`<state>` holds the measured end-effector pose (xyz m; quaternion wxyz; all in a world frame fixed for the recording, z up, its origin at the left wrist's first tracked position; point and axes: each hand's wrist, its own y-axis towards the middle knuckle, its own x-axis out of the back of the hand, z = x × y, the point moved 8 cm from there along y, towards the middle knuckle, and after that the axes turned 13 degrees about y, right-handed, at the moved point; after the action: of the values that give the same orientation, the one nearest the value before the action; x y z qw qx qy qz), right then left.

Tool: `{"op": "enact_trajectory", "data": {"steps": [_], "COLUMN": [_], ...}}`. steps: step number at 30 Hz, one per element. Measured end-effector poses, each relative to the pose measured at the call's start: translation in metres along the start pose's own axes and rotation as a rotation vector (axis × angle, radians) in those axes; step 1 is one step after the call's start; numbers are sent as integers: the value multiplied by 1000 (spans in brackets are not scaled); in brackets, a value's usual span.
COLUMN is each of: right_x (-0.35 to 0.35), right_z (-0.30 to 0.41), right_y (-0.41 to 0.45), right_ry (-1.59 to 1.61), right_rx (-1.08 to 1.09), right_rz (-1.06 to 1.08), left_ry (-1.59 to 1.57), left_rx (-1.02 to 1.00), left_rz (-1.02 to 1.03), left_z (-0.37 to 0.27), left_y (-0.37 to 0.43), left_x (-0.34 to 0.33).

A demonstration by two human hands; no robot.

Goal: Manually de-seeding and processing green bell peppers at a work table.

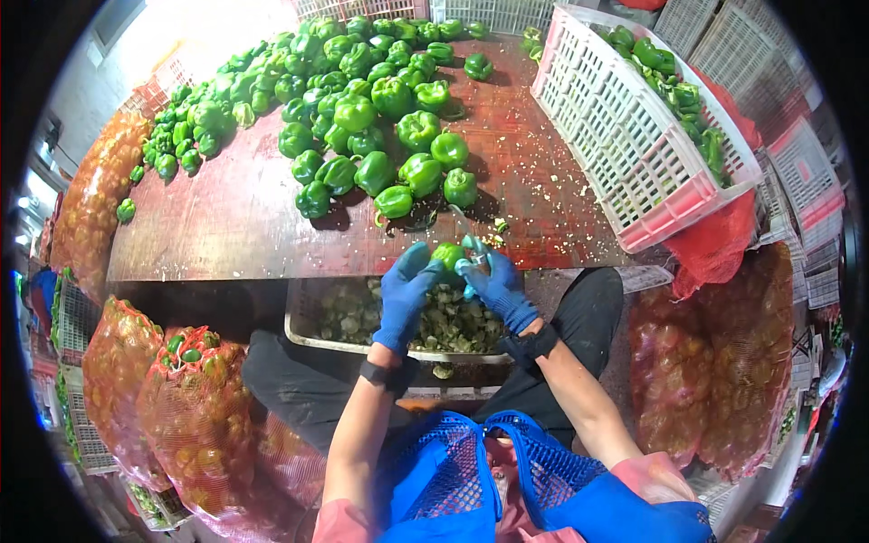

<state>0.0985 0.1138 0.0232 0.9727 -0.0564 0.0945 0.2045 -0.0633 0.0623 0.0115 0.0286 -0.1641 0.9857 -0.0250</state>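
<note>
Over the near edge of the table, my left hand [407,288] in a blue glove grips a green bell pepper [448,255]. My right hand [494,282], also gloved in blue, is close against the pepper's right side. It holds what looks like a small knife [461,220], with a thin blade pointing away from me and the handle mostly hidden by the fingers. Under my hands, between my knees, a pale-rimmed crate [434,356] contains cut pepper scraps [468,322]. Beyond my hands, a pile of whole green bell peppers [356,112] covers part of the reddish tabletop [224,224].
At the right, a tilted white and pink plastic crate [604,129] contains green peppers [679,95]. Full mesh sacks stand at the left [197,421] and right [709,366]. Pale crumbs and seeds dot the table near the crate. More crates [808,173] are stacked farther right.
</note>
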Motion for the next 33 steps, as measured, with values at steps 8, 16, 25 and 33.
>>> {"op": "enact_trajectory", "data": {"steps": [8,16,25,33], "right_x": [14,0,9,-10], "right_z": [-14,-8,-24,3], "right_y": [-30,-30,-22,-2], "right_ry": [-155,-242,-433,-635], "right_rx": [-116,-165,-184,-263], "right_rz": [-5,89,44,9], "left_ry": [358,236,465,779], "left_rx": [-94,-47,-140,-220], "left_rz": [-59,-19,-109,-254], "left_z": [-8,-2,-8,-29], "left_y": [1,6,1,-1], "left_x": [-21,-19,-20,-16]}}
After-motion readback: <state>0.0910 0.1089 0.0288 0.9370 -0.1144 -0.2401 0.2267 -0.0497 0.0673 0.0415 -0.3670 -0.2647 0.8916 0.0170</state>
